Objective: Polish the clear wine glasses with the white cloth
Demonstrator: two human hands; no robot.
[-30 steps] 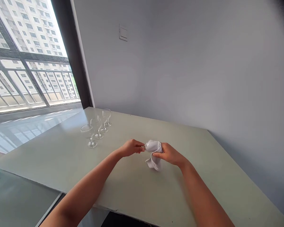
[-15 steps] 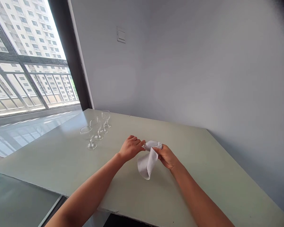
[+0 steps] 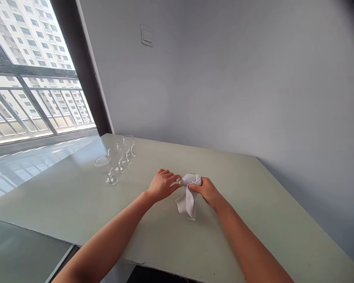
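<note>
The left hand sits left of the cloth, back upward, fingers and thumb pinching beside it. The right hand grips its right side; both bare forearms slant inward toward it.

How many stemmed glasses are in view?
5. Four stand left on the table: nearest glass, second glass, third glass, farthest glass. The fifth glass, partly hidden by cloth, is sideways between left hand and right hand.

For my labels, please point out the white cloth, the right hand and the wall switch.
White cloth point(image 3: 190, 199), head view: its hanging part.
Right hand point(image 3: 209, 192), head view: middle of the hand.
Wall switch point(image 3: 147, 36), head view: its button.
</note>
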